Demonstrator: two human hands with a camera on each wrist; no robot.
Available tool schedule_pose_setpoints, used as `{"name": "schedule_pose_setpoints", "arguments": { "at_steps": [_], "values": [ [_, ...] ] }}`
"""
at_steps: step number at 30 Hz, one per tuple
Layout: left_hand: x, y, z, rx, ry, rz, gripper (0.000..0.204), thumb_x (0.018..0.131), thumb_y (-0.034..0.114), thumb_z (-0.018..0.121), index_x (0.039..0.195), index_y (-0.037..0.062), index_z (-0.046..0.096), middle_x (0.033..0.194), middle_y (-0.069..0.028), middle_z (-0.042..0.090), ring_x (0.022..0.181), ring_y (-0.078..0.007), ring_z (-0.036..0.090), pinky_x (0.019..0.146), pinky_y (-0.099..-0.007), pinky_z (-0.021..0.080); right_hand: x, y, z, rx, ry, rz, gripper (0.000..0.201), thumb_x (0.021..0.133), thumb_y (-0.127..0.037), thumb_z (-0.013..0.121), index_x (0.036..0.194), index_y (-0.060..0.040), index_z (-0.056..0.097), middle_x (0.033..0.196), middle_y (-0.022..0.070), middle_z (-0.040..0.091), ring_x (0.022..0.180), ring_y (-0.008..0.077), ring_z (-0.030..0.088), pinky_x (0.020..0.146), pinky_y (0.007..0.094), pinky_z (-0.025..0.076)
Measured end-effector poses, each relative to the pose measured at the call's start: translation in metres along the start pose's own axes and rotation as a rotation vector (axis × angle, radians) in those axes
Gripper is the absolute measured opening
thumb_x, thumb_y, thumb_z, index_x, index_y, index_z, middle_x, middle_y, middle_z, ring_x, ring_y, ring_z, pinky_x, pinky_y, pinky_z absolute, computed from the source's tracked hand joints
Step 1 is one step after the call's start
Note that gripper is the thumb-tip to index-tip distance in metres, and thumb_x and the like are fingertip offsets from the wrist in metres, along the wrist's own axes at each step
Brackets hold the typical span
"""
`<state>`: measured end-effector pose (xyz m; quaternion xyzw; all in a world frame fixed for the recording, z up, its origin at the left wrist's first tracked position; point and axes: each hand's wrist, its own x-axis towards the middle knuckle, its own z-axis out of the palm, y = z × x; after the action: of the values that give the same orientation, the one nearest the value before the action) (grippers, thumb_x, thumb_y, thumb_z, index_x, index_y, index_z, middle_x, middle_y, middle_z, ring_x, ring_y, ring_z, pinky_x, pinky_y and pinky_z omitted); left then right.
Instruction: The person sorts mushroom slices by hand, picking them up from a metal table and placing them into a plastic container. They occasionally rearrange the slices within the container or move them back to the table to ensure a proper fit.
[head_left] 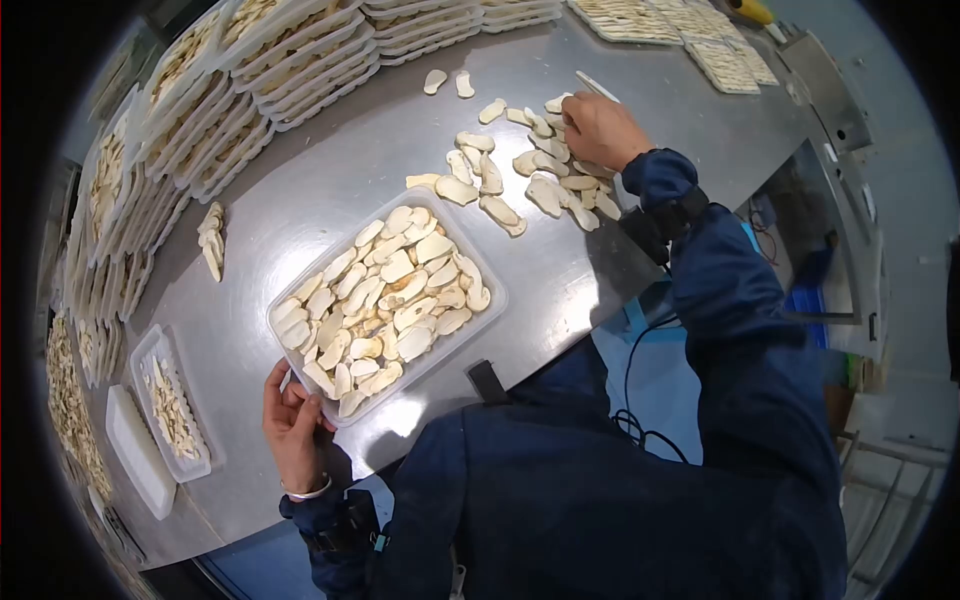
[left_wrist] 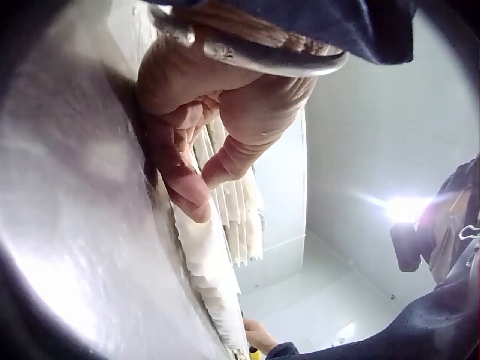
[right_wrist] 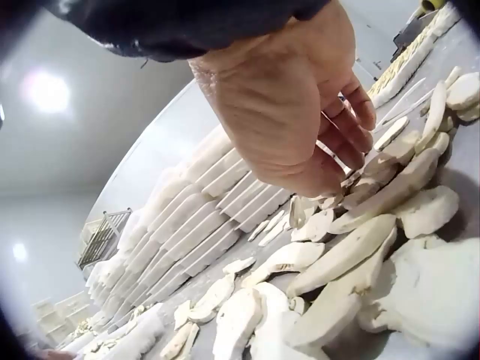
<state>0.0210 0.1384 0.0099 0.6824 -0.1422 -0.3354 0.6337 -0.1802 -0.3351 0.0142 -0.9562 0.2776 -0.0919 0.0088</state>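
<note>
A clear plastic tray (head_left: 492, 312) filled with pale dried-looking slices (head_left: 398, 265) sits tilted on the metal table. My left hand (head_left: 296, 425) holds its near left corner; the left wrist view shows the thumb and fingers of that hand (left_wrist: 217, 120) at the tray's edge (left_wrist: 202, 262). Beyond the tray, loose slices (head_left: 545, 195) are spread in a pile. Over the pile's far right side is my right hand (head_left: 605, 130), its fingertips down among slices (right_wrist: 345, 262). In the right wrist view the fingers of the right hand (right_wrist: 289, 112) are loosely bent and spread, with no slice visible between them.
Stacked trays of slices (head_left: 300, 60) line the table's far left side. Flat packs (head_left: 720, 65) lie at the far right. A thin white tool (head_left: 597, 86) lies beyond the right hand. On the left are a small tray (head_left: 200, 465), a white lid-like tray (head_left: 135, 455) and a slice cluster (head_left: 211, 240).
</note>
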Motion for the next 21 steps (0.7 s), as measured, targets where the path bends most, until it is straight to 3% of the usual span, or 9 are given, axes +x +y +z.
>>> {"name": "schedule_pose_setpoints", "arguments": {
  "at_steps": [4,6,12,18,21],
  "values": [
    [0.0,0.002,0.0,-0.003,-0.022,-0.02,0.054,0.087,-0.002,0.06,0.136,-0.0043,0.038,0.079,-0.0028,0.056,0.06,-0.0061,0.052,0.051,-0.0187,0.044,0.004,0.008,0.003,0.06,-0.04,0.024,0.021,0.076,-0.014,0.056,0.09,0.002,0.06,0.088,0.0211,0.065,0.086,0.0396,0.062,0.079,0.0467,0.049],
    [0.001,-0.001,-0.001,-0.001,-0.014,-0.006,0.055,0.087,0.0,0.059,0.138,-0.0044,0.037,0.077,-0.0027,0.058,0.056,-0.0057,0.051,0.049,-0.0178,0.041,0.009,0.009,-0.001,0.105,-0.13,0.098,0.022,0.076,-0.013,0.056,0.091,0.0019,0.06,0.089,0.0217,0.065,0.087,0.0399,0.062,0.079,0.0467,0.049],
    [0.0,0.0,0.001,-0.012,-0.003,-0.004,0.056,0.088,0.001,0.06,0.139,-0.0044,0.036,0.075,-0.0023,0.057,0.054,-0.0055,0.05,0.048,-0.0175,0.04,0.018,0.011,0.002,0.031,-0.177,0.143,0.023,0.076,-0.014,0.056,0.093,0.0011,0.06,0.091,0.0235,0.066,0.088,0.0401,0.063,0.079,0.0464,0.049],
    [0.0,-0.002,0.002,-0.005,0.014,-0.009,0.056,0.088,0.001,0.06,0.138,-0.005,0.036,0.073,-0.0021,0.056,0.053,-0.0056,0.05,0.047,-0.0178,0.04,0.015,0.052,0.004,0.096,0.048,0.292,0.023,0.077,-0.013,0.056,0.096,-0.0046,0.065,0.09,0.021,0.067,0.086,0.0411,0.063,0.077,0.0466,0.049],
    [0.0,-0.003,0.001,0.002,0.006,-0.002,0.056,0.088,0.0,0.059,0.138,-0.0051,0.036,0.074,-0.002,0.056,0.054,-0.0056,0.05,0.047,-0.0177,0.04,-0.003,0.06,-0.022,0.156,-0.075,0.214,0.02,0.077,-0.013,0.055,0.091,-0.0057,0.069,0.09,0.0197,0.068,0.085,0.0398,0.063,0.075,0.0462,0.049]
  ]
}}
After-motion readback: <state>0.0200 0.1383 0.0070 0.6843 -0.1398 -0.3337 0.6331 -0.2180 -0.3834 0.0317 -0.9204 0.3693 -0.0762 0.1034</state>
